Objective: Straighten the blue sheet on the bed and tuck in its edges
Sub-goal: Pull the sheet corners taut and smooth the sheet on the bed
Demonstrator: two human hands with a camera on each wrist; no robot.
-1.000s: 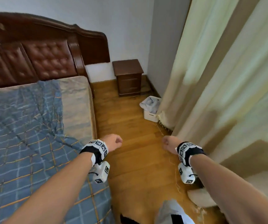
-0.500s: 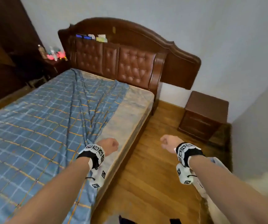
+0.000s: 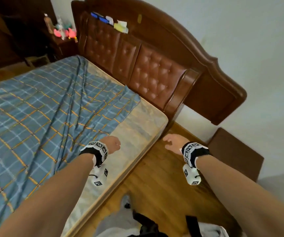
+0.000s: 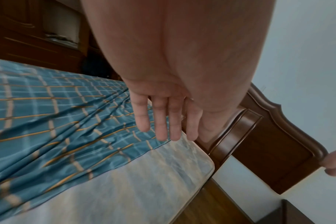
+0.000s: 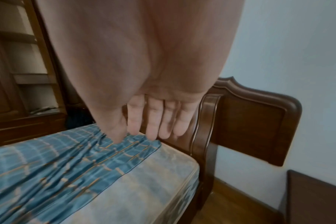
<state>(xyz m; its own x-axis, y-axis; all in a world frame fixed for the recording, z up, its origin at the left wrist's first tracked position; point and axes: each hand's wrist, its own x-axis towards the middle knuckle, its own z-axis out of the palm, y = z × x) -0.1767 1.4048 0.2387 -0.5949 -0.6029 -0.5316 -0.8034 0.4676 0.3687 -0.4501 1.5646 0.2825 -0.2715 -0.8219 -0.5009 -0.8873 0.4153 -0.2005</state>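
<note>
Wrinkled blue checked sheet (image 3: 40,117) leaves bare mattress strip (image 3: 137,132) by padded brown headboard (image 3: 137,65); left hand (image 3: 113,144) and right hand (image 3: 173,142) apart, fingers straight, holding nothing.

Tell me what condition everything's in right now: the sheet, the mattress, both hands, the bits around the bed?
blue sheet: wrinkled, pulled away from the near side, not tucked there
mattress: bare strip and corner exposed
left hand: open, fingers straight, above the bed, holding nothing
right hand: open, fingers straight, holding nothing
headboard: upright against the wall, small items along its ledge
nightstand: beside the bed; front not visible
</note>
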